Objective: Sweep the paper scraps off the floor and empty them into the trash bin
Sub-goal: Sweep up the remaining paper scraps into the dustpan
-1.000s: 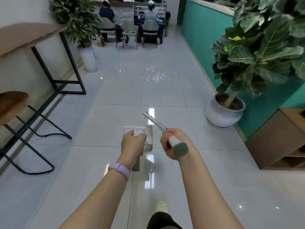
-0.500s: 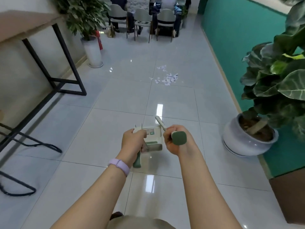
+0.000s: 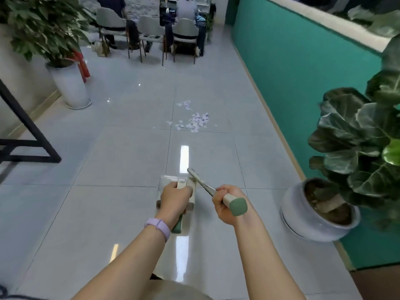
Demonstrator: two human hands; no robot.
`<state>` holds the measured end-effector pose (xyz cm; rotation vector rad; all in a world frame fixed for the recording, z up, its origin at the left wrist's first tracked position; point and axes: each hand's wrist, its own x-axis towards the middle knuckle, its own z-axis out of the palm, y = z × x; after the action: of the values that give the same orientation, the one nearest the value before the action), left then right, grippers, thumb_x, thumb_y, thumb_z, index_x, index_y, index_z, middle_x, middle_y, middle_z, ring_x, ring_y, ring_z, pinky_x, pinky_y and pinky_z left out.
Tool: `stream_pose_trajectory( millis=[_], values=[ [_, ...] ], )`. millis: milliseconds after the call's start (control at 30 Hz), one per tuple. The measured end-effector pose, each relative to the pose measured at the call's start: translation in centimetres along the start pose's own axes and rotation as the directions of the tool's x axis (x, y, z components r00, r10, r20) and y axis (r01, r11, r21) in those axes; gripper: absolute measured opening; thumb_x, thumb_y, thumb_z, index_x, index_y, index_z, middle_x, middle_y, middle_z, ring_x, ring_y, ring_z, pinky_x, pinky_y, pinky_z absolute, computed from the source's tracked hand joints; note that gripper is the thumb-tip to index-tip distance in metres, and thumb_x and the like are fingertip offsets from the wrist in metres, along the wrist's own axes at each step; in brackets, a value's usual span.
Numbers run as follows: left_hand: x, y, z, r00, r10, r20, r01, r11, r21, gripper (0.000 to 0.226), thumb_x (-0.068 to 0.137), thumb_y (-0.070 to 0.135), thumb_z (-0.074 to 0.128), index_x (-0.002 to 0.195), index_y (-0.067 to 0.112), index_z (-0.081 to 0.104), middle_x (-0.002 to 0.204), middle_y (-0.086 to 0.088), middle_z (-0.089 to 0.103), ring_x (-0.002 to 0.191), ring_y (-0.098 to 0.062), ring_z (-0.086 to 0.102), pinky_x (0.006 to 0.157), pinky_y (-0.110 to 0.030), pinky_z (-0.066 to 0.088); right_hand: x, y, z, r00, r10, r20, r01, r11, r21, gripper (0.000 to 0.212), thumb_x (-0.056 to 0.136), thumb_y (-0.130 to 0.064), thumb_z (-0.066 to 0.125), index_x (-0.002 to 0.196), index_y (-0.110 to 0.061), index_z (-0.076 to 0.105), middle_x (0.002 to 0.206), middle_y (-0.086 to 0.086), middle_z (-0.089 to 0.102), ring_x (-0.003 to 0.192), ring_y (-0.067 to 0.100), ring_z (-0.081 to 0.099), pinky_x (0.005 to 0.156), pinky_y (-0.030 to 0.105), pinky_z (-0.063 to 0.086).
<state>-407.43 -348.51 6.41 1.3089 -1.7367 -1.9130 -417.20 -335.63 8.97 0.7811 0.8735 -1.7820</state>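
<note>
Dustpan (image 3: 178, 185) in left fingers (image 3: 175, 199), broom (image 3: 213, 191) in right (image 3: 227, 205) (scraps (image 3: 195, 121) well ahead).

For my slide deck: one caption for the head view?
Left hand holding pale dustpan, right hand gripping green-capped brush, white paper scraps ahead.

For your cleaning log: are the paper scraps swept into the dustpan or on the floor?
On the floor: the paper scraps lie scattered ahead, apart from the dustpan.

White paper scraps (image 3: 194, 120) scattered on floor; dustpan (image 3: 192, 191), broom (image 3: 203, 185) held.
</note>
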Motion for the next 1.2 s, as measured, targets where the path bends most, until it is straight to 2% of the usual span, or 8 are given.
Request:
stream_pose_trajectory(
  millis=[300,467,600,733,833,933,1067,1200],
  values=[
    [18.5,8.0,9.0,0.996,-0.014,0.087,0.004,0.994,0.109,0.001,0.069,0.015,0.053,0.070,0.016,0.052,0.060,-0.011,0.053,0.048,-0.025,0.045,0.047,-0.029,0.038,10.7,-14.6,7.5,0.998,-0.062,-0.020,0.065,0.966,0.251,0.021,0.087,-0.001,0.055,0.076,-0.014,0.044,0.061,-0.008,0.034,0.033,0.007,0.043,0.034,0.017,0.044],
    [29.5,11.8,15.5,0.996,-0.039,0.078,0.032,0.996,0.083,0.011,0.077,0.006,0.053,0.069,0.013,0.052,0.058,-0.008,0.050,0.051,-0.023,0.042,0.046,-0.028,0.036,17.6,-24.9,12.5,0.991,-0.031,-0.128,0.056,0.980,0.194,0.035,0.089,-0.005,0.056,0.058,-0.016,0.044,0.054,-0.007,0.039,0.028,0.010,0.043,0.031,0.015,0.041],
    [38.0,17.4,21.7,0.996,-0.072,0.054,0.068,0.995,0.074,0.015,0.076,0.004,0.053,0.066,0.013,0.045,0.048,0.000,0.041,0.043,-0.021,0.037,0.049,-0.027,0.034,21.6,-35.1,17.3,0.978,-0.133,-0.159,0.143,0.988,0.054,0.059,0.095,0.001,0.038,0.038,-0.001,0.050,0.038,0.006,0.048,0.024,0.017,0.047,0.027,0.018,0.036],
    [45.8,22.9,27.8,0.996,-0.076,0.037,0.075,0.997,0.028,0.016,0.078,0.002,0.053,0.069,0.012,0.045,0.051,-0.004,0.039,0.039,-0.019,0.036,0.047,-0.024,0.033,26.2,-44.7,22.2,0.967,-0.192,-0.167,0.210,0.972,0.103,0.023,0.097,0.000,0.040,0.082,-0.001,0.058,0.068,0.015,0.058,0.027,0.018,0.051,0.029,0.018,0.038],
    [51.1,25.3,30.2,0.997,-0.072,0.022,0.070,0.996,0.061,0.015,0.077,0.004,0.054,0.069,0.012,0.046,0.055,-0.006,0.041,0.045,-0.021,0.037,0.047,-0.026,0.033,30.4,-49.5,24.6,0.962,-0.174,-0.212,0.182,0.983,0.017,0.028,0.093,0.000,0.042,0.067,-0.011,0.048,0.046,0.004,0.050,0.026,0.016,0.047,0.031,0.016,0.039],
    [56.9,27.5,31.5,0.997,-0.077,0.008,0.077,0.996,0.052,0.012,0.075,0.005,0.053,0.069,0.012,0.046,0.058,-0.006,0.041,0.048,-0.021,0.036,0.048,-0.026,0.032,34.2,-53.2,27.4,0.972,-0.080,-0.222,0.078,0.997,-0.014,0.017,0.086,-0.001,0.055,0.074,-0.013,0.056,0.054,-0.002,0.049,0.031,0.013,0.047,0.034,0.017,0.042],
    [66.0,30.3,33.9,0.997,-0.064,0.030,0.062,0.996,0.067,0.009,0.076,0.004,0.053,0.071,0.011,0.048,0.059,-0.008,0.044,0.048,-0.021,0.037,0.046,-0.027,0.034,40.3,-57.9,31.9,0.956,-0.163,-0.243,0.110,0.970,-0.219,0.019,0.086,0.002,0.055,0.072,-0.010,0.051,0.042,0.004,0.053,0.030,0.016,0.052,0.034,0.017,0.041],
    [74.8,34.2,35.6,0.995,-0.074,0.064,0.066,0.991,0.113,0.011,0.070,0.009,0.053,0.069,0.013,0.044,0.056,-0.008,0.042,0.046,-0.021,0.039,0.049,-0.028,0.034,46.2,-62.5,36.5,0.946,-0.179,-0.271,0.122,0.969,-0.215,0.021,0.081,0.003,0.054,0.065,-0.011,0.050,0.046,0.003,0.051,0.032,0.015,0.049,0.035,0.018,0.041]
  ],
)
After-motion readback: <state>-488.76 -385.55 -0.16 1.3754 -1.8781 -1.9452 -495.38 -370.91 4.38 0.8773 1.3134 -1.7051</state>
